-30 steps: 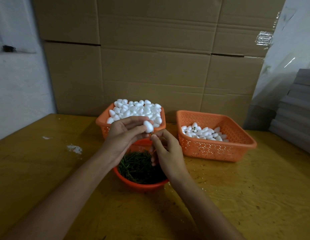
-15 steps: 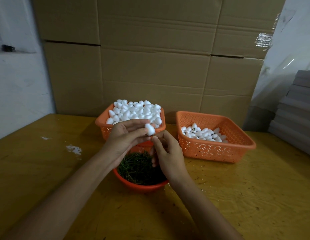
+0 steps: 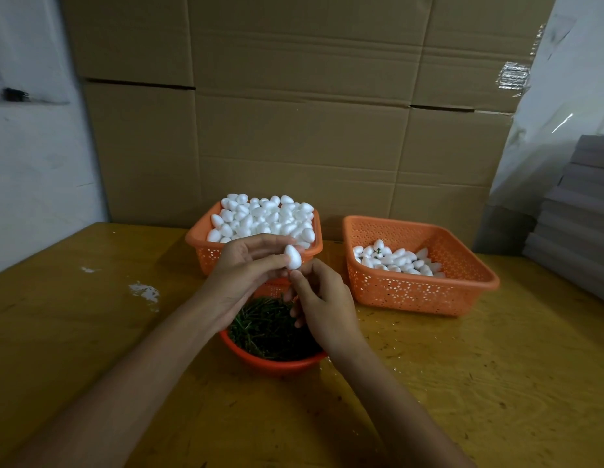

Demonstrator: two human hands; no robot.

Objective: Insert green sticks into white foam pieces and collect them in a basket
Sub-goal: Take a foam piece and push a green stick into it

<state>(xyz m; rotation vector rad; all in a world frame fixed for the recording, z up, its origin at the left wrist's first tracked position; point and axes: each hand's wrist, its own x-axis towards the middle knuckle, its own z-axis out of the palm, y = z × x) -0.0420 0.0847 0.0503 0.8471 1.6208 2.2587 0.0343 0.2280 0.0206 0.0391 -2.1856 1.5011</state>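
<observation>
Pinching a small white egg-shaped foam piece (image 3: 292, 257) between thumb and fingertips, the left hand (image 3: 246, 268) holds it above the front edge of the table, just in front of the heaped basket. The right hand (image 3: 322, 298) sits directly beneath it, its fingers curled shut and its fingertips meeting the lower end of the foam piece; whether a stick is gripped between them cannot be made out. Below both hands stands a round orange plastic bowl (image 3: 271, 364) filled with thin dark green sticks (image 3: 266, 329). Behind the hands, a square orange perforated plastic basket (image 3: 200, 239) is piled high with plain white foam pieces (image 3: 263, 216). To its right, apart from it, a second orange perforated plastic basket (image 3: 425, 288) holds a shallow layer of white foam pieces (image 3: 395, 260), one showing a bit of green. Everything rests on a yellow-brown wooden table (image 3: 479, 383) with white smears near its left side. Stacked brown cardboard boxes (image 3: 293, 113) rise behind the baskets.
</observation>
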